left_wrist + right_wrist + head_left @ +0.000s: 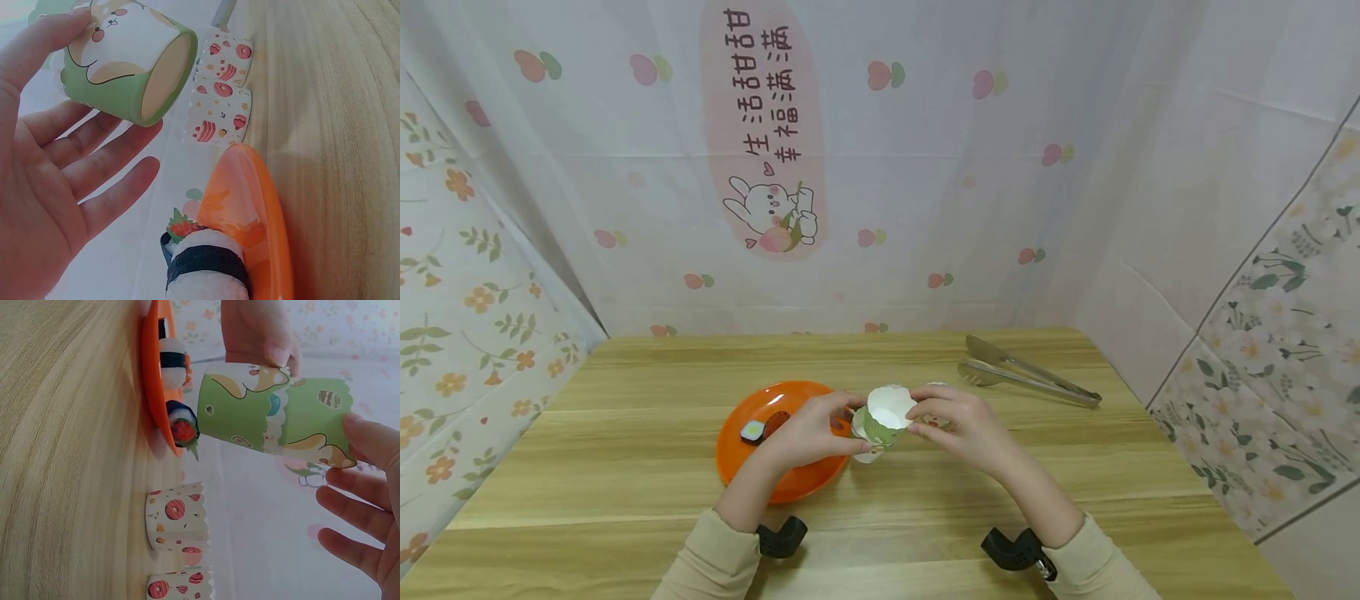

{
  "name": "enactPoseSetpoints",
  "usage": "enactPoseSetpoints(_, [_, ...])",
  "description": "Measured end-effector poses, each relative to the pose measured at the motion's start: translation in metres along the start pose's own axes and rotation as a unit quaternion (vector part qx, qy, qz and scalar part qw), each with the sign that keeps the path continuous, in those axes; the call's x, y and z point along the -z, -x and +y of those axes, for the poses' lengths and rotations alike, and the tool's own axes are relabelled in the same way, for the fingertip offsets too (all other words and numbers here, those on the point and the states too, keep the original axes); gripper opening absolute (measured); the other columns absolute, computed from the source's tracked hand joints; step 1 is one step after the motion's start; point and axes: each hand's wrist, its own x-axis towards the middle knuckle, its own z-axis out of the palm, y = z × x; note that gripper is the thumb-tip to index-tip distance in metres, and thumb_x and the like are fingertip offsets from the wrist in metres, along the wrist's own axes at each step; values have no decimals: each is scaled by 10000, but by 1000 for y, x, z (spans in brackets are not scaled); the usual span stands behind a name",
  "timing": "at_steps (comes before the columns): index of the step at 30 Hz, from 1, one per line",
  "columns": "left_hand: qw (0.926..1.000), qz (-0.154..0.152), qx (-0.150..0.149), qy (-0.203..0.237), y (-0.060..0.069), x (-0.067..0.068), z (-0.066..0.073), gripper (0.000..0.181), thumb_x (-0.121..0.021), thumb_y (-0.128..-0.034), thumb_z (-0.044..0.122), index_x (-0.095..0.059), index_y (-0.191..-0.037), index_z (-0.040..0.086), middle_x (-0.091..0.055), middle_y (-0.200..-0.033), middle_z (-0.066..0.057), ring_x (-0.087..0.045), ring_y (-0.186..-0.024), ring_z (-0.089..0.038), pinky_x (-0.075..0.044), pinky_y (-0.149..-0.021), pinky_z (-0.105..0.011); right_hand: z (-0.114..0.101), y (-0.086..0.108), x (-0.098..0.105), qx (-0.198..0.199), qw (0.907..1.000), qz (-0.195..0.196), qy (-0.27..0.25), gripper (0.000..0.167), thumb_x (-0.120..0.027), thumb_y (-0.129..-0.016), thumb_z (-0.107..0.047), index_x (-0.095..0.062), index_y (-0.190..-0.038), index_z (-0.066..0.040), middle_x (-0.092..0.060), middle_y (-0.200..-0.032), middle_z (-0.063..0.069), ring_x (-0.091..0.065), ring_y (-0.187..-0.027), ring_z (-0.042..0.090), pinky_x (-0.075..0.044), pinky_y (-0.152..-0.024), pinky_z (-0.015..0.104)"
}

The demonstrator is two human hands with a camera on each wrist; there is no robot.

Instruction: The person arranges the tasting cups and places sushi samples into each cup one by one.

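Two green paper cups with a dog print are partly nested, one (315, 422) sitting inside the scalloped rim of the other (234, 403). My left hand (812, 429) holds the outer, lower cup between thumb and fingers, with the other fingers spread below it in the left wrist view. At the inner cup's white opening (891, 406), my right hand (962, 425) pinches the rim, its remaining fingers apart. The cups are tilted above the table, beside the orange plate (737, 458).
Toy sushi lies on the plate, including a black-banded piece (206, 269) and a roll (183, 428). Two white cups with red prints (175, 519) (178, 586) stand on the table past my hands. Metal tongs (1037, 375) lie at the back right, before a printed curtain (925, 167).
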Motion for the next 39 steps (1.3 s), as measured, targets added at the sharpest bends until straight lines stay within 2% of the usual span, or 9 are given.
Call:
enactPoseSetpoints(5, [9999, -3, 62, 125, 3, 2, 17, 511, -756, -813, 56, -553, -1273, -37, -593, -1196, -129, -569, -1002, -330, -480, -861, -522, 0, 0, 1, 61, 10000, 35, 70, 195, -816, -726, -59, -737, -897, -111, -677, -1074, 95, -653, -915, 204, -538, -635, 234])
enactPoseSetpoints(8, [9999, 16, 19, 148, 3, 2, 17, 509, -760, -814, 75, -558, -1272, -19, -596, -1191, -107, -571, -999, -306, -489, -853, -499, 0, -1, 2, 137, 9998, 88, 73, 199, -817, -724, -58, -736, -898, -111, -678, -1072, 99, -660, -874, 190, -528, -631, 211])
enactPoseSetpoints(12, [9999, 26, 7, 123, 5, 3, 24, 506, -761, -812, 72, -561, -1269, -16, -596, -1189, -103, -570, -1001, -302, -488, -857, -493, 1, 0, 4, 178, 9997, 150, 106, 196, -814, -731, -63, -734, -901, -121, -676, -1078, 95, -663, -881, 200, -527, -629, 212])
enactPoseSetpoints(16, [9999, 14, 73, 94, 8, 6, 40, 488, -753, -807, 38, -564, -1250, -41, -597, -1177, -126, -565, -1008, -330, -478, -867, -517, 1, 0, 6, 100, 9996, 207, 147, 203, -816, -724, -51, -735, -895, -125, -675, -1081, 89, -656, -923, 235, -523, -608, 202])
enactPoseSetpoints(21, [9999, 37, 82, 54, 8, 7, 39, 480, -756, -805, 41, -566, -1238, -42, -601, -1160, -132, -566, -1015, -325, -481, -860, -504, 1, 0, 10, -39, 9994, 244, 249, 169, -808, -744, -71, -735, -889, -117, -674, -1084, 91, -651, -948, 251, -525, -585, 225])
enactPoseSetpoints(25, [9999, 41, 67, 68, 9, 7, 39, 466, -758, -804, 38, -572, -1221, -49, -604, -1144, -140, -566, -1015, -325, -476, -858, -512, 2, 0, 14, -90, 9987, 259, 431, 152, -804, -759, -103, -737, -892, -131, -676, -1093, 73, -643, -993, 253, -542, -646, 294])
enactPoseSetpoints(32, [9999, 56, 55, 96, 8, 7, 39, 466, -763, -800, 42, -576, -1217, -50, -607, -1133, -125, -562, -1011, -317, -463, -869, -539, 6, 2, 21, -118, 9983, 311, 471, 184, -812, -738, -71, -732, -894, -124, -668, -1109, 87, -636, -1003, 274, -551, -640, 280])
enactPoseSetpoints(39, [9999, 27, 59, 98, 9, 7, 39, 450, -757, -806, 38, -577, -1211, -42, -600, -1140, -124, -560, -1009, -308, -462, -870, -535, 12, 6, 27, -186, 9970, 321, 686, 170, -807, -745, -65, -730, -888, -115, -668, -1103, 80, -639, -1005, 261, -548, -756, 403])
